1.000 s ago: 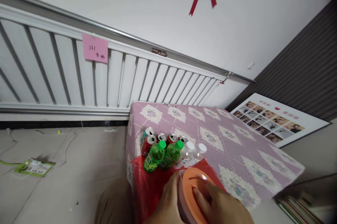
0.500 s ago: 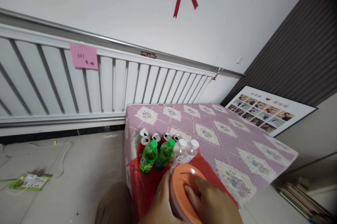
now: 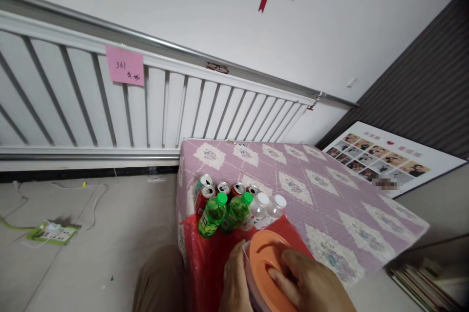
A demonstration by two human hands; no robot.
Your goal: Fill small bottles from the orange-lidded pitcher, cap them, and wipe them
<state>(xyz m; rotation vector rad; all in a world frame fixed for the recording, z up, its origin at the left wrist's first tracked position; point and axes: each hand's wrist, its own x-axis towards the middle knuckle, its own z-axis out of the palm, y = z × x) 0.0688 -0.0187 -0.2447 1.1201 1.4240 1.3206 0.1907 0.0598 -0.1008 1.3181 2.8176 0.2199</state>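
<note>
Right hand: our right hand point(image 3: 317, 280) is closing on the raised middle grip of the orange lid point(image 3: 263, 249), with the thumb and fingers pressing in around it.
Left hand: our left hand point(image 3: 235, 280) is cupping the side of the container point(image 3: 253, 283), with its fingers partly hiding behind the wall.
Lid: it is lying over the container's mouth, tilting with it; we are not managing to tell whether its edge is seating fully.
Container: we are holding it upright but leaning, close to us, over the red plastic sheet point(image 3: 207, 260).
Lid work: we are judging this as a step of handling the lid against a steadied container; whether we are fastening or loosening it, we cannot tell.
Grip needs: moving the lid would be calling for a firm right-hand hold, while the left hand is bracing the wall against turning or slipping.
Bottles: beyond the hands, two green bottles point(image 3: 213, 214) and two clear bottles point(image 3: 259, 207) with white caps are standing close together.
Cans: behind and beside the green bottles, several drink cans point(image 3: 206, 193) are clustering.
Table: the patterned cover point(image 3: 293, 186) is spreading over the table beneath them.
Radiator: past the table, the white radiator point(image 3: 157, 106) is running along the wall, with a pink note point(image 3: 125, 65) hanging from it.
</note>
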